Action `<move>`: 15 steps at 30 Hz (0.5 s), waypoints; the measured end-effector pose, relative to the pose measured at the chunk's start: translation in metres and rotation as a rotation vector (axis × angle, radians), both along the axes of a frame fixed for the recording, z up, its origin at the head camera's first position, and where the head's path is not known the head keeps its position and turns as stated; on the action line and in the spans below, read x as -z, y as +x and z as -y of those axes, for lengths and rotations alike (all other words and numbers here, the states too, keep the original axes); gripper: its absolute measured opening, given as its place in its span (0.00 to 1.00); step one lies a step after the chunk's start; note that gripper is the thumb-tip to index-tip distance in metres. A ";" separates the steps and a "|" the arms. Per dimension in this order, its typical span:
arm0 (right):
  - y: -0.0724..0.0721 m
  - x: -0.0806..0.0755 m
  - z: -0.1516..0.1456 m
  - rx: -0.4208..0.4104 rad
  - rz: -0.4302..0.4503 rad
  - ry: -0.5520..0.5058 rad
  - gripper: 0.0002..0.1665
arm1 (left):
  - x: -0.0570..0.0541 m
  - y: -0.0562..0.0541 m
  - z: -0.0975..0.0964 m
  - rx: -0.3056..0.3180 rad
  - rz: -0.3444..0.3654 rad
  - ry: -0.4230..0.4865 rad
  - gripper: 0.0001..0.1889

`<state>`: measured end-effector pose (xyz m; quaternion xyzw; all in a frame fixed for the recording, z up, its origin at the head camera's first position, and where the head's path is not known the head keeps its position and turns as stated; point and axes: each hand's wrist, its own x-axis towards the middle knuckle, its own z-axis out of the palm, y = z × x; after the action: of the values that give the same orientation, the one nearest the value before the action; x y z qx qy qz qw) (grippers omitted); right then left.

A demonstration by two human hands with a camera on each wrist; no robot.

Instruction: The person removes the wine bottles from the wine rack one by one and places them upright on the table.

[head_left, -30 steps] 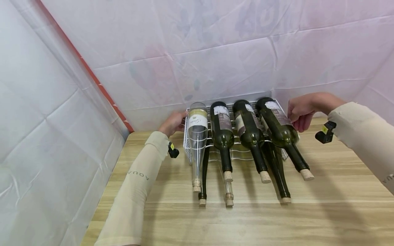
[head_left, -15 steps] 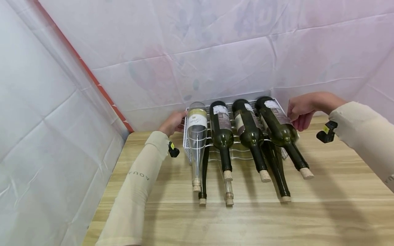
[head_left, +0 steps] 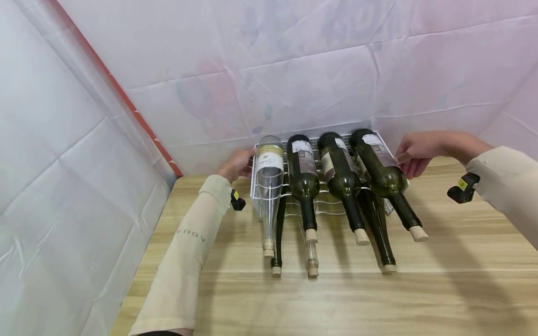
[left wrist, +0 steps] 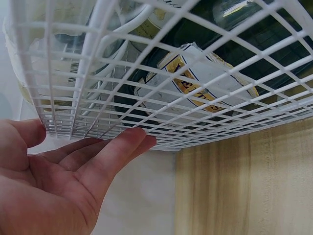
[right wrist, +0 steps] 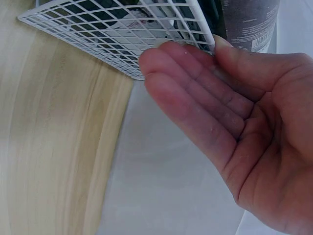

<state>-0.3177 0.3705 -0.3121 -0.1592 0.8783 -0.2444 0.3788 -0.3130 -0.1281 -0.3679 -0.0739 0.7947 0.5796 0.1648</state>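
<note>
A white wire rack (head_left: 254, 184) stands against the back wall, loaded with corked bottles lying necks forward. On its top lie a clear bottle (head_left: 269, 175) at the left and several dark green wine bottles, the rightmost (head_left: 380, 163) slanting outward. My left hand (head_left: 237, 164) holds the rack's left side; in the left wrist view its thumb is at the edge and its fingers touch the mesh (left wrist: 161, 115). At the right side, my right hand (head_left: 416, 151) pinches the rack's edge beside the rightmost bottle, thumb above and fingers against the mesh (right wrist: 127, 41).
Below the top row, a dark bottle (head_left: 376, 228), another dark neck (head_left: 279, 233) and a clear neck (head_left: 311, 252) stick out. The wooden tabletop (head_left: 328, 303) extends in front. White sheet walls (head_left: 311, 84) close off the back and left.
My right hand and wrist have shifted slightly to the right, still at the rack's edge. My left hand stays on its side. The bottles appear slightly higher in the head view.
</note>
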 end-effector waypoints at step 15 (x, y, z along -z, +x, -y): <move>0.015 0.008 0.001 -0.062 -0.217 0.020 0.19 | 0.002 0.001 0.002 -0.009 -0.011 0.005 0.22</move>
<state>-0.3030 0.3697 -0.3197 -0.2083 0.9112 -0.2052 0.2903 -0.3119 -0.1298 -0.3704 -0.0738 0.7937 0.5827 0.1580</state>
